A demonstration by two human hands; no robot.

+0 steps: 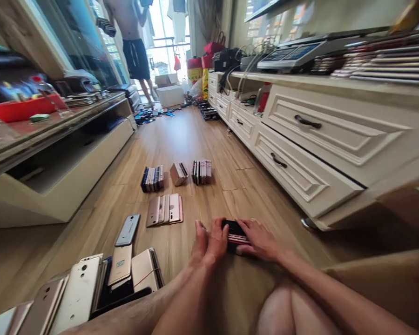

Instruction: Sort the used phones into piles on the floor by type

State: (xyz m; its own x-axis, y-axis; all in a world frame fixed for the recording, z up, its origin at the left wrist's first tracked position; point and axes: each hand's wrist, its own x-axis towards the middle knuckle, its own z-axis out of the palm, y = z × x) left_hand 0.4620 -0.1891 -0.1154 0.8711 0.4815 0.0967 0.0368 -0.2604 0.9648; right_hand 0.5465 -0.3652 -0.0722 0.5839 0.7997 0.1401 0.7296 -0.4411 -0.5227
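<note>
A small stack of phones [238, 238], dark with pale and red edges showing, is at floor level between my hands. My left hand [216, 241] closes on its left end, beside my bare foot. On its right end, my right hand [260, 238] grips with thumb below and fingers over the top. Left of them, a fanned row of gold and pink phones [165, 209] lies on the wooden floor. Behind that row stand a banded bundle with blue edges [152, 178], a smaller tilted bundle [179, 173] and a pale banded bundle [201, 171].
More phones lean in a row [77, 291] at the lower left, near a grey phone [127, 230]. White drawers [296, 167] line the right, topped by a scale [289, 53]. A low table [56, 163] runs along the left. Another person [131, 37] stands far back, holding a stack.
</note>
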